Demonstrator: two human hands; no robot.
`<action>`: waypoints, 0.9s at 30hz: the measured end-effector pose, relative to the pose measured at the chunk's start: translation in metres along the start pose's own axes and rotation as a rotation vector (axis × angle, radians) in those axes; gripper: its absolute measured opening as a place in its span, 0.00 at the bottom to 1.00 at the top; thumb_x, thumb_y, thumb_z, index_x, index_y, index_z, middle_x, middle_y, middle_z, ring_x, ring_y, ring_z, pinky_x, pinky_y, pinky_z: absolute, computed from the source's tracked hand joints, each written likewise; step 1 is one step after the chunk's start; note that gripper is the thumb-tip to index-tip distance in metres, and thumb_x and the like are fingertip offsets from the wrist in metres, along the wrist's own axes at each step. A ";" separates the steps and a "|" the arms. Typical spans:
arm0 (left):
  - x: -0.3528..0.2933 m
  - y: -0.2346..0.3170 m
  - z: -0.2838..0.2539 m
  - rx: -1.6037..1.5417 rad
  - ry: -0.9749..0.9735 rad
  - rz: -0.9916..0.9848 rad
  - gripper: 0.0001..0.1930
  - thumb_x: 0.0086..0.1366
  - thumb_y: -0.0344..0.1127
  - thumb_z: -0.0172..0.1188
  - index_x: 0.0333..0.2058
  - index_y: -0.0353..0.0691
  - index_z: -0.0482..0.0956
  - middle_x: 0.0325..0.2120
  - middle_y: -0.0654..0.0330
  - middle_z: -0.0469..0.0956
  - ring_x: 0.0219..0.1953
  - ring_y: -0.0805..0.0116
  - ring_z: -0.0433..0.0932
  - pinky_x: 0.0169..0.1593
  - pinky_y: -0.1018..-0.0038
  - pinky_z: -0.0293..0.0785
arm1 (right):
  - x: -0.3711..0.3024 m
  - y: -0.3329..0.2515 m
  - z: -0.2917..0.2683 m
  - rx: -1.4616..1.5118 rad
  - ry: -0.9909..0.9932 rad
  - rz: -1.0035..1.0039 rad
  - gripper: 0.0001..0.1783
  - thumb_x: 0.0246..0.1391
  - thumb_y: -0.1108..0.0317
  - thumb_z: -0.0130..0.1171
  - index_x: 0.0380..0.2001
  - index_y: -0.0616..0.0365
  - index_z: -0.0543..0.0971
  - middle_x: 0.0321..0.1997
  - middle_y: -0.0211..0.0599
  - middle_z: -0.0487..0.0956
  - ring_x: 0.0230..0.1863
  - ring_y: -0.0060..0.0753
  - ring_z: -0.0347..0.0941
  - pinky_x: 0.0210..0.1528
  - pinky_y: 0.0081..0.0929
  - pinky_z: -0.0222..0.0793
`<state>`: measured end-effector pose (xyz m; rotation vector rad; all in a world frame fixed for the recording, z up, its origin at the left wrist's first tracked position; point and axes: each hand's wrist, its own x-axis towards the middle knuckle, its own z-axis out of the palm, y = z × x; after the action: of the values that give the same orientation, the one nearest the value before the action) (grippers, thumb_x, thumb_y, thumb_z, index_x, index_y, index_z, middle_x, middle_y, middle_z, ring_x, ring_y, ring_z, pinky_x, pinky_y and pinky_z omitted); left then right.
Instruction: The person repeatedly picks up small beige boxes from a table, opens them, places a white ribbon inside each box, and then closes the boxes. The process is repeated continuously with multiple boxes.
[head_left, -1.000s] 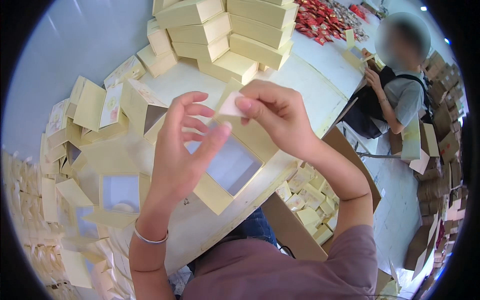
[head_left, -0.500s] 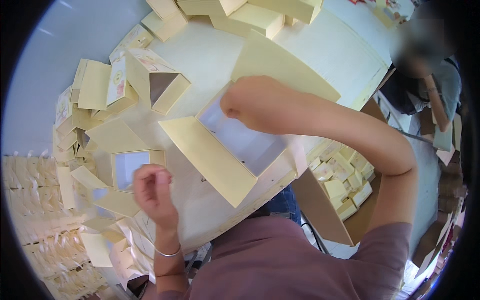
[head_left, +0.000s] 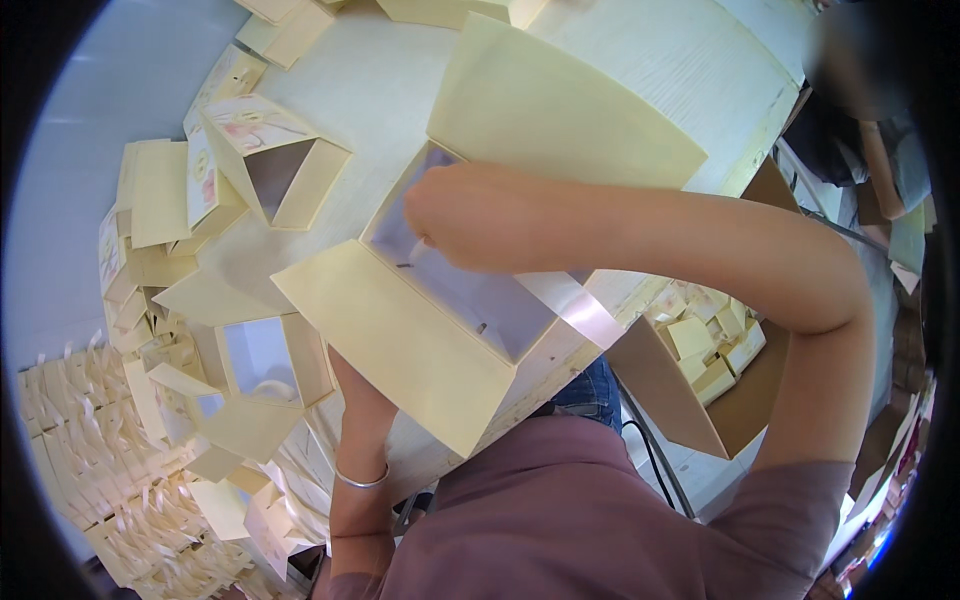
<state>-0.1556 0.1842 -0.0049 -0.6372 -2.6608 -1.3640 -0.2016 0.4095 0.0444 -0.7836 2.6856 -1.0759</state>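
Note:
A cream gift box (head_left: 465, 305) lies open before me, its two wide flaps spread and its pale lilac inside showing. My right hand (head_left: 485, 218) is closed in a fist over the box's inside; a small whitish bit shows below the fingers, too little to name. Under the near left flap (head_left: 400, 345) goes my left hand (head_left: 362, 395), with its fingers hidden. A shiny white ribbon (head_left: 575, 305) hangs over the right end of the box. Small dark slots show along the inner wall.
Left of it stands a smaller open cream box (head_left: 262, 355). Several flowered boxes (head_left: 235, 165) line the table's left edge. Beribboned boxes (head_left: 90, 435) are stacked lower left. A brown carton (head_left: 665, 385) of small boxes stands at the right. Another person (head_left: 880, 150) is at the far right.
My left hand has moved from above the small box to under the large box's left flap. The right fist has shifted left and a little down. The large box sits slightly lower and farther left.

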 end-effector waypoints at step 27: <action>0.022 -0.046 0.014 -0.210 -0.010 -0.158 0.18 0.50 0.31 0.60 0.41 0.35 0.70 0.33 0.58 0.75 0.38 0.67 0.74 0.41 0.72 0.68 | -0.014 -0.015 -0.002 1.124 -0.266 0.465 0.26 0.38 0.81 0.45 0.47 0.66 0.64 0.21 0.48 0.75 0.25 0.34 0.74 0.29 0.25 0.69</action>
<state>-0.1927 0.1786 -0.0426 -0.4603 -2.6463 -1.7023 -0.1844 0.4090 0.0552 -0.0607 1.4917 -1.8167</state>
